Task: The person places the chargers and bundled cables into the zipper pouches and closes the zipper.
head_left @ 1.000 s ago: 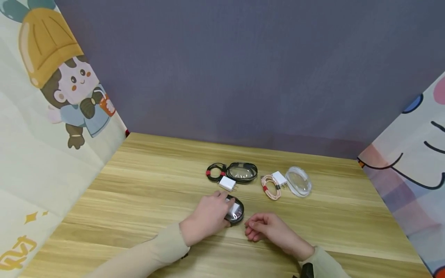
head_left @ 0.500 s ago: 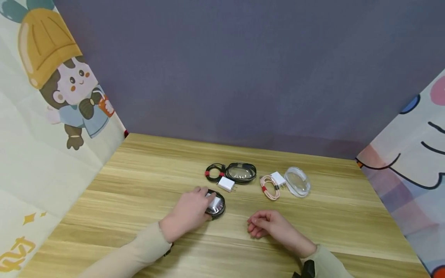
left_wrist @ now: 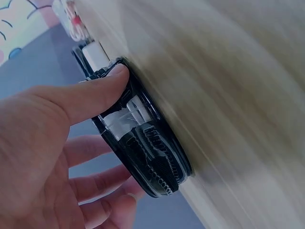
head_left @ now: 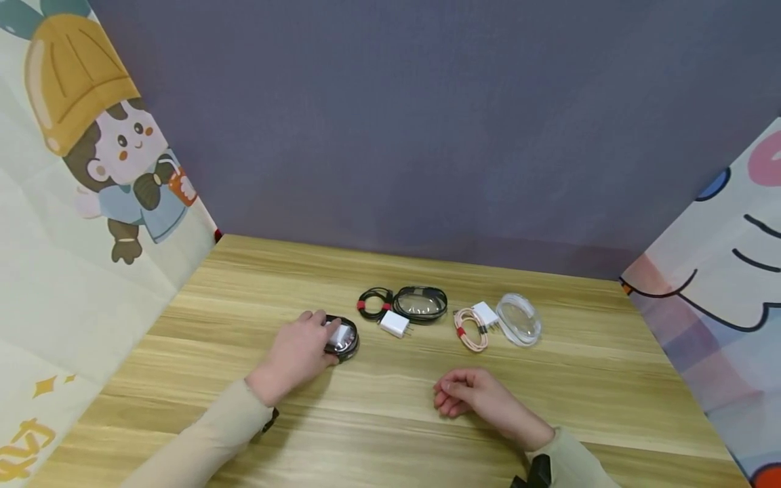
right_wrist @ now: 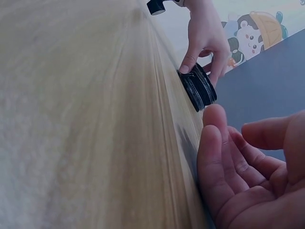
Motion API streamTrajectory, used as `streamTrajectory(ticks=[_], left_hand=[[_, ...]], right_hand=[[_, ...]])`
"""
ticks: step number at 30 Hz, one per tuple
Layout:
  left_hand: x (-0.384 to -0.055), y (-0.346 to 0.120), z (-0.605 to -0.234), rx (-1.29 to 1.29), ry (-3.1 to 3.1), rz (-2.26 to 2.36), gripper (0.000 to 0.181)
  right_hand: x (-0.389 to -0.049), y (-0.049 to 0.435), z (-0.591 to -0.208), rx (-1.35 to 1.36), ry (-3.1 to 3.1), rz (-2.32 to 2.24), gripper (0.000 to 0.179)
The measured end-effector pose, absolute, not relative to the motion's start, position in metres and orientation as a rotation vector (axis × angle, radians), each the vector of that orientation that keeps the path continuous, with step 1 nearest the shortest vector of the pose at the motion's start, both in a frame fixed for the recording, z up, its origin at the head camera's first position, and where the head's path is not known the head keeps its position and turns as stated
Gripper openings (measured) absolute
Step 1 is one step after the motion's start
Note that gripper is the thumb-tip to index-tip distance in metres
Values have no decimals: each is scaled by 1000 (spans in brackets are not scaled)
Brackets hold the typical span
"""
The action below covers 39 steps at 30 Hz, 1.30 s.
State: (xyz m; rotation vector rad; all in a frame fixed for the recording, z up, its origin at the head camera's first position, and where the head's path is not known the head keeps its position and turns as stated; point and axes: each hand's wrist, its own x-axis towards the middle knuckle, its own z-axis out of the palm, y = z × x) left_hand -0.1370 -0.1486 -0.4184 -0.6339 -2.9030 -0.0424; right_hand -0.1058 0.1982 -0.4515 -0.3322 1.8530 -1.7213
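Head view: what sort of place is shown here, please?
Probably a screened-off tabletop workspace: a light wood-grain table, a plain grey-blue backdrop behind it, and a white cartoon-printed panel on the left.

The head view looks forward and down from the near side over the wooden tabletop [head_left: 378, 423]. Close to the left hand [left_wrist: 45, 136], its wrist view faces right; close to the right hand [right_wrist: 257, 191], the other faces left. Both share the black zippered case [left_wrist: 152, 152].

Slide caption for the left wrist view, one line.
Left hand gripping a clear-and-black case at the wooden tabletop, a white charger beyond.
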Motion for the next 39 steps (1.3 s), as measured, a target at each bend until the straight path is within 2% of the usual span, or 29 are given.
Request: streamTrajectory(ticks=[19, 39], left_hand=[[-159, -201, -418, -463, -2888, -36, 71], [-156, -208, -406, -461, -2911, -102, 64]], right_hand=[[-105, 199, -458, -320, 1845, -1722, 30], [-109, 200, -452, -344, 1838, -1719, 32]])
